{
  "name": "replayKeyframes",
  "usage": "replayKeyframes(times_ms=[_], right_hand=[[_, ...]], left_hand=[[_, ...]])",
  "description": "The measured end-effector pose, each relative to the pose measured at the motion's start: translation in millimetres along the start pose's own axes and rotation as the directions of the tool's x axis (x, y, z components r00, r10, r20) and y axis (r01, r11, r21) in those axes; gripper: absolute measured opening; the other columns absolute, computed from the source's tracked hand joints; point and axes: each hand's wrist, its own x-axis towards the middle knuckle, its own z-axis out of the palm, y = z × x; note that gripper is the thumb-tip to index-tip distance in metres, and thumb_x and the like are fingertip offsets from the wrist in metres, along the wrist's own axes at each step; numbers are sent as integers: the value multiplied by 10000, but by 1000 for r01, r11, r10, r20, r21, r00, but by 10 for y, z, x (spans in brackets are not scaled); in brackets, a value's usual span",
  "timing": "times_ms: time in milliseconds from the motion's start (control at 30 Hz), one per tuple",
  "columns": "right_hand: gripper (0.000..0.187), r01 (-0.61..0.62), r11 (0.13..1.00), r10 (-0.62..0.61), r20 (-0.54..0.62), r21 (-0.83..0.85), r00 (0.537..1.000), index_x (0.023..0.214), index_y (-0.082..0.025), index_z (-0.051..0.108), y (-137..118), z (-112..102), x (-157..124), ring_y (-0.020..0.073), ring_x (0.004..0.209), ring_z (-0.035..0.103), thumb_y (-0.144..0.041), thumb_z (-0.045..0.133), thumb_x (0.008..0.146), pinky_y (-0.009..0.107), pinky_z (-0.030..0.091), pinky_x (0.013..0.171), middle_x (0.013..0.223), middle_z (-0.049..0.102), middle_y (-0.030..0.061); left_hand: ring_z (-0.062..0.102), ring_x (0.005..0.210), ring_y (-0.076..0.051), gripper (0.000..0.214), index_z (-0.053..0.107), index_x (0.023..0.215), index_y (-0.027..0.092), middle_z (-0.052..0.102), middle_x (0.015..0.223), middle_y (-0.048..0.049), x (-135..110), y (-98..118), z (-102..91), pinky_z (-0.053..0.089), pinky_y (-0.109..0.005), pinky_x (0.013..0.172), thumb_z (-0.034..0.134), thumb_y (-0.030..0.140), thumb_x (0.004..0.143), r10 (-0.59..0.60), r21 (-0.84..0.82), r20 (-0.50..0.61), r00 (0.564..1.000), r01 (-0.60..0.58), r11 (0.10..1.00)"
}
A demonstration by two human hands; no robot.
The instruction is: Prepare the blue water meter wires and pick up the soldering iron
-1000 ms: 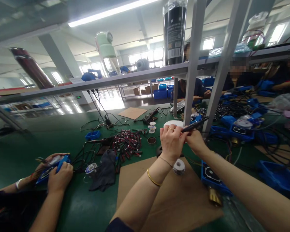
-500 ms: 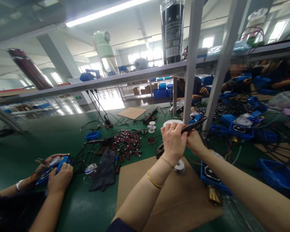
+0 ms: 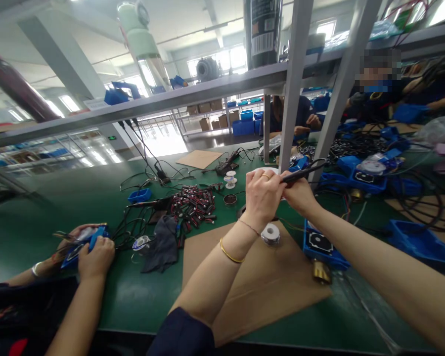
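Observation:
Both of my hands are raised close together above the far end of the cardboard sheet [image 3: 252, 282]. In my right hand [image 3: 300, 197] is a soldering iron [image 3: 300, 173], its black handle slanting up to the right, with a cord curving from its end. Its tip is hidden behind my fingers. My left hand [image 3: 261, 195], with a ring and a gold bangle, is closed beside it, and what its fingers hold is hidden. A spool of solder wire [image 3: 270, 234] stands on the cardboard just below. Near my right forearm lies a blue housing [image 3: 319, 242] with a brass fitting [image 3: 321, 272].
At left, a co-worker's hands [image 3: 92, 257] hold a blue housing. A dark cloth [image 3: 161, 247], black-and-red wired parts [image 3: 195, 205] and cables lie between us. Grey uprights [image 3: 294, 89] carry a shelf [image 3: 215, 89] above my hands. A blue tray [image 3: 422, 242] sits right.
The view has tilted down, so the shelf and bottles sit higher. My hands stay together; the iron's handle is now flatter and the right hand's fingers sit closer to the left.

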Motion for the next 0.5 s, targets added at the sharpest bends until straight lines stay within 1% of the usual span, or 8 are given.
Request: replayKeyframes(times_ms=[67, 133, 200, 233, 300, 333, 400, 500], right_hand=[[307, -29, 999, 30, -23, 28, 999, 616, -187, 540, 12, -46, 3, 122, 452, 496, -404, 757, 607, 219, 418, 432, 506, 546, -14], [353, -60, 997, 63, -70, 54, 996, 665, -178, 578, 30, -123, 10, 143, 466, 551, -446, 801, 611, 229, 462, 438, 542, 595, 12], [390, -73, 995, 82, -148, 67, 986, 687, -171, 606, 57, -231, 13, 153, 478, 580, -476, 832, 599, 227, 484, 433, 577, 628, 35], [400, -76, 994, 89, -190, 77, 978, 684, -168, 614, 75, -294, 12, 148, 472, 579, -481, 844, 590, 220, 485, 425, 579, 633, 38], [405, -85, 988, 117, -267, 127, 957, 669, -166, 620, 122, -426, 0, 131, 455, 567, -469, 866, 561, 199, 479, 409, 568, 630, 31], [403, -95, 983, 139, -297, 158, 945, 662, -165, 619, 149, -490, -9, 123, 451, 562, -457, 873, 550, 187, 477, 404, 564, 628, 26], [386, -129, 970, 195, -340, 207, 920, 655, -165, 617, 205, -605, -32, 109, 448, 559, -428, 875, 541, 162, 472, 398, 564, 629, 17], [357, -177, 955, 260, -384, 240, 886, 637, -159, 614, 255, -721, -57, 92, 431, 545, -386, 866, 524, 132, 450, 373, 543, 615, 8]], left_hand=[[570, 913, -188, 150, 679, 993, 184, 675, 958, -33, -72, -30, -112, 417, -337, 861, 645, 295, 898, -8, -119, -81, 997, -2, 993], [579, 884, -160, 158, 680, 1016, 178, 677, 952, -39, -239, -79, -255, 440, -298, 833, 584, 275, 937, -67, -264, -159, 985, 23, 964], [579, 805, -137, 154, 691, 957, 172, 678, 858, -28, -513, -137, -386, 447, -269, 789, 554, 241, 950, -174, -383, -149, 973, 105, 918], [572, 755, -130, 151, 695, 934, 170, 671, 800, -19, -684, -163, -434, 444, -261, 756, 560, 238, 945, -244, -423, -100, 965, 180, 888], [546, 675, -121, 151, 703, 893, 178, 645, 709, 2, -1069, -197, -491, 422, -248, 678, 578, 251, 935, -368, -451, 77, 927, 361, 816], [535, 648, -117, 152, 706, 880, 184, 633, 687, 10, -1267, -199, -503, 408, -242, 642, 581, 253, 931, -419, -444, 171, 892, 449, 776], [526, 632, -111, 136, 708, 875, 200, 632, 692, 20, -1635, -166, -508, 402, -233, 627, 593, 256, 920, -497, -426, 307, 811, 584, 690], [537, 649, -114, 123, 706, 874, 217, 642, 724, 22, -2016, -28, -504, 408, -226, 635, 595, 258, 907, -578, -393, 441, 686, 727, 563]])
